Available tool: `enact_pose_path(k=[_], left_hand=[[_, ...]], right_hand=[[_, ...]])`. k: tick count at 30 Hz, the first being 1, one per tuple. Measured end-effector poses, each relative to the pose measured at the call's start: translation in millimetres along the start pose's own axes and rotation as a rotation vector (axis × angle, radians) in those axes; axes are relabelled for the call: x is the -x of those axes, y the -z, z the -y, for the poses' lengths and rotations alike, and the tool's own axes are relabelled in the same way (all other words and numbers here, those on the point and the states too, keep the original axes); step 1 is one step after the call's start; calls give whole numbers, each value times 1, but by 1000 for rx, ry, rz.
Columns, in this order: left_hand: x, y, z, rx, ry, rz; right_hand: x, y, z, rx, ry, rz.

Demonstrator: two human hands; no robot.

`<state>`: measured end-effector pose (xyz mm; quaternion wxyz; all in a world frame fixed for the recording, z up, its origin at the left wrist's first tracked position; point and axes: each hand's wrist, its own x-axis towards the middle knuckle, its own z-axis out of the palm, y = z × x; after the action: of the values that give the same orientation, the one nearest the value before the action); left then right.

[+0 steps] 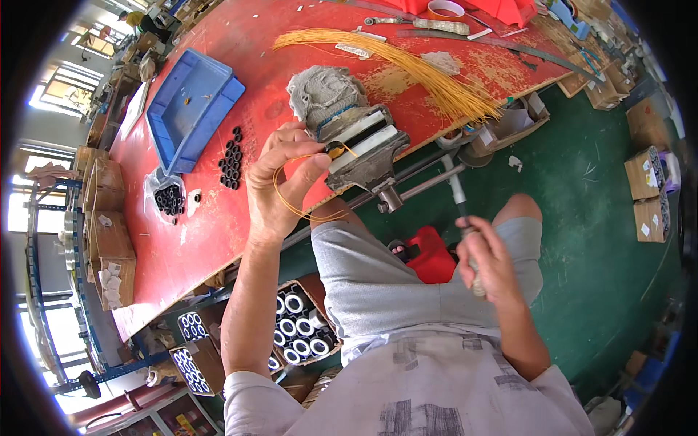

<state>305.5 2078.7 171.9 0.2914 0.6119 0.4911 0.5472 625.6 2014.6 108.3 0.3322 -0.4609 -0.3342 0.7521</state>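
Note:
My left hand pinches a small black ring between thumb and fingers at the edge of the bench vise. A thin yellow wire runs through or beside the ring and loops down below the hand; which of the two I cannot tell. In my right hand is a hammer, gripped by its handle and held right of the vise, above my lap. A grey rag lies bunched on the back of the vise.
On the red table lie a bundle of yellow wires, a blue tray, rows of black rings and a plastic bag of rings. Below stands a carton of white-rimmed rolls. A red stool shows between my legs.

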Motion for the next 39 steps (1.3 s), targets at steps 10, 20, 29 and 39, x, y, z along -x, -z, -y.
enact_pose_path(k=[10, 20, 29, 39], left_hand=[[6, -7, 6, 143, 23, -23], [7, -7, 8, 149, 12, -43], [9, -8, 4, 134, 48, -62], [1, -7, 9, 122, 9, -30]], right_hand=[[-2, 9, 15, 514, 282, -217], [8, -56, -24, 830, 546, 179], [19, -14, 16, 379, 336, 42], [5, -65, -17, 785, 449, 340]])
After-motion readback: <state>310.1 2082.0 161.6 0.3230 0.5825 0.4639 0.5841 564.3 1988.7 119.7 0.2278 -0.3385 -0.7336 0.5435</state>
